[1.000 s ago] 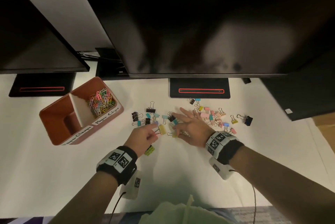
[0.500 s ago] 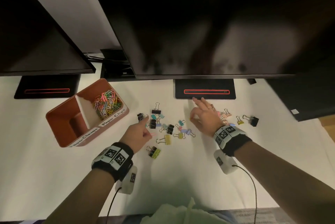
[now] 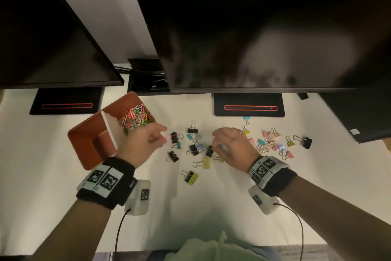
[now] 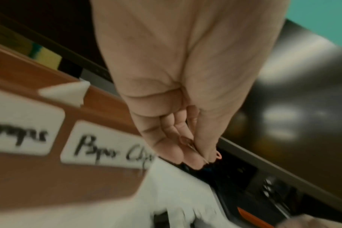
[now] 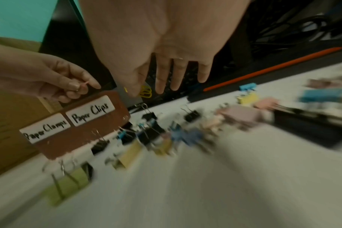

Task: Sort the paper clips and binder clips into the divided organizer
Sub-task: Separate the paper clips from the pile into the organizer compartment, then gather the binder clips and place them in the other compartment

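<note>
My left hand [image 3: 164, 137] pinches a pink paper clip [image 4: 218, 155] between thumb and forefinger, right beside the brown divided organizer [image 3: 88, 140]. The organizer's far compartment, labelled "Paper Clips" [image 5: 90, 112], holds a heap of coloured paper clips [image 3: 136, 118]; the near one is labelled "Paper Clamps" [image 5: 46, 131]. My right hand [image 3: 218, 144] hovers over the scattered binder clips [image 3: 194, 150] and pinches a yellow paper clip [image 5: 145, 91] with thumb and forefinger, its other fingers straight. More small pastel binder clips [image 3: 268, 140] lie to its right.
Two dark monitors hang over the back of the white desk, their black stands [image 3: 249, 107] [image 3: 66, 105] behind the clips. A black cable box [image 3: 148, 74] sits between them. A dark slab [image 3: 359, 117] lies at the right. A black binder clip [image 3: 306, 142] marks the pile's right end.
My left hand has risen and moved left to the organizer with the pink clip. My right hand has drawn back from near the monitor stand to the middle of the pile, now pinching a yellow clip.
</note>
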A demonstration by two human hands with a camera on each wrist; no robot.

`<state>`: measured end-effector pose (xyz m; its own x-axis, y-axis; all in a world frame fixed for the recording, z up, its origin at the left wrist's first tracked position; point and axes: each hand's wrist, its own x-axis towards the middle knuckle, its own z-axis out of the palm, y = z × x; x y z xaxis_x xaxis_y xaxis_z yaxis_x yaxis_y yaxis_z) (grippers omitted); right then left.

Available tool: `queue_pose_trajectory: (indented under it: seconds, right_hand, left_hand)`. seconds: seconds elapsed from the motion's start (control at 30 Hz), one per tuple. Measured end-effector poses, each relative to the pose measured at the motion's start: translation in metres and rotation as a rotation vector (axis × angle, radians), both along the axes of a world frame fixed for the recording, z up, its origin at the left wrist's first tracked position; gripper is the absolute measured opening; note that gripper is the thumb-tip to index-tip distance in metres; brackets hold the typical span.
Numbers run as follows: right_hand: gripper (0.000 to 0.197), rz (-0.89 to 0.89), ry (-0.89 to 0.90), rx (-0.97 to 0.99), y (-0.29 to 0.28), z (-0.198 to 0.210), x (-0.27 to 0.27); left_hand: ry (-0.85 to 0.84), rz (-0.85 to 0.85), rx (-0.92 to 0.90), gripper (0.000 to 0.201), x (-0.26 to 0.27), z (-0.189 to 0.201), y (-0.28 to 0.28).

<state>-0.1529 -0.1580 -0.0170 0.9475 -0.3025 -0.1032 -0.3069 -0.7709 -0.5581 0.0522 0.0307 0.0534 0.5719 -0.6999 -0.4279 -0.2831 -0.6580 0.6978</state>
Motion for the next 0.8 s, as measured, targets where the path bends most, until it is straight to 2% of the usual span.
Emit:
queue_pose_trajectory:
  seconds: [0.17, 0.3, 0.4, 0.43, 0.5, 0.6, 0.67, 0.73, 0.8]
  right_hand:
    - [0.007, 0.084, -0.093, 0.043, 0.028, 0.04, 0.077]
    - [0.012, 0.083, -0.123, 0.013, 0.057, 0.057, 0.147]
    - [0.029, 0.072, -0.052, -0.001, 0.069, 0.061, 0.18]
    - [0.034, 0.062, -0.044, -0.005, 0.068, 0.06, 0.182]
    - [0.033, 0.002, -0.096, 0.017, 0.061, 0.058, 0.172]
    - [0.026, -0.124, -0.131, 0.035, 0.045, 0.039, 0.13]
    - [0.034, -0.142, 0.032, 0.017, 0.039, 0.021, 0.098]
    - [0.05, -0.068, 0.287, 0.01, 0.039, 0.008, 0.076]
    - [0.061, 0.026, 0.423, -0.003, 0.042, 0.001, 0.067]
  left_hand:
    - [-0.194, 0.245, -0.05, 0.018, 0.045, 0.023, 0.021]
    - [-0.142, 0.36, -0.052, 0.017, 0.067, 0.016, 0.025]
    - [-0.231, 0.237, 0.051, 0.022, 0.068, 0.015, 0.024]
    - [-0.294, 0.198, 0.05, 0.023, 0.064, 0.018, 0.024]
    - [-0.383, 0.124, -0.052, 0.024, 0.051, 0.026, 0.026]
    - [-0.271, -0.011, -0.181, 0.025, 0.023, 0.023, 0.03]
    - [-0.195, -0.143, -0.139, 0.03, 0.005, 0.004, 0.03]
    - [-0.158, -0.251, -0.032, 0.038, -0.01, -0.022, 0.027]
    - [-0.118, -0.297, 0.061, 0.043, -0.022, -0.047, 0.024]
